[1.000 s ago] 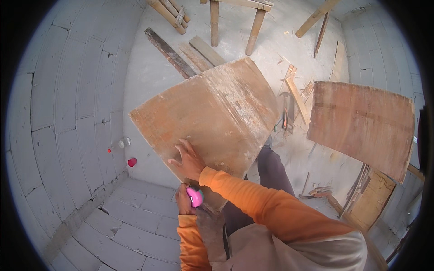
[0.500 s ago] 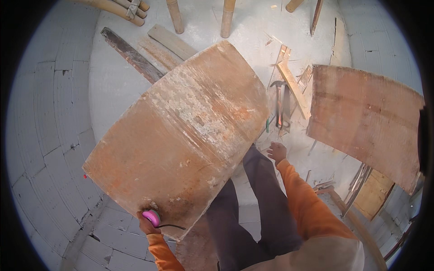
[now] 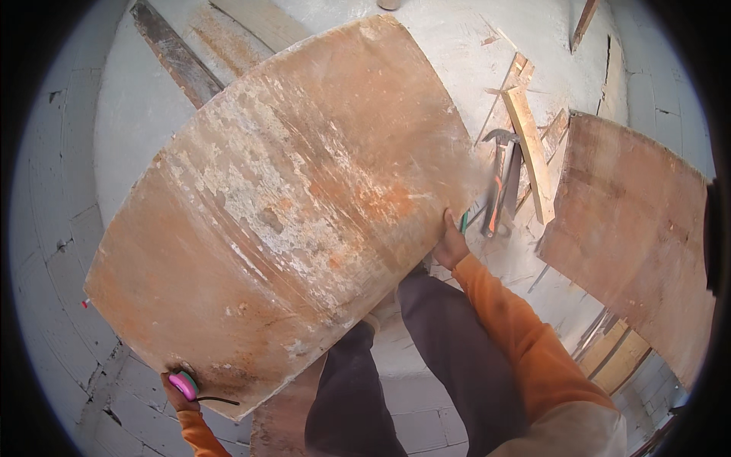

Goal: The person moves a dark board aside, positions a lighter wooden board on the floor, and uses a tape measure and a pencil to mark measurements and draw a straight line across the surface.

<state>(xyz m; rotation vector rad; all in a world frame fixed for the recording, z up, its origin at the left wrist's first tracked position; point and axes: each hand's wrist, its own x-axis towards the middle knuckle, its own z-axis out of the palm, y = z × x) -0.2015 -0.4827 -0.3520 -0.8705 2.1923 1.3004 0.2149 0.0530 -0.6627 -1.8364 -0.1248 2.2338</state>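
A big worn plywood board (image 3: 365, 145), stained brown with flaking pale patches, lies tilted across the view in front of my legs. At its lower left edge my left hand (image 3: 180, 390) is closed, partly hidden by the board and by a rounded pink-and-green thing (image 3: 183, 385), which looks like a tape measure with a dark strap. The hand seems to hold this against the board's edge. On the right edge my right hand (image 3: 452, 242) grips the board, thumb on top and the other fingers mostly hidden.
A claw hammer (image 3: 499, 179) and wood strips (image 3: 531, 152) lie on the floor right of the board. Another plywood sheet (image 3: 636, 236) stands at the right. Planks (image 3: 179, 57) lie beyond the far left edge; a grey block wall (image 3: 57, 213) runs along the left.
My right hand, earlier off the board with bent fingers, now grips its right edge. The board and my left hand appear lower and further left, and the whole view has shifted.
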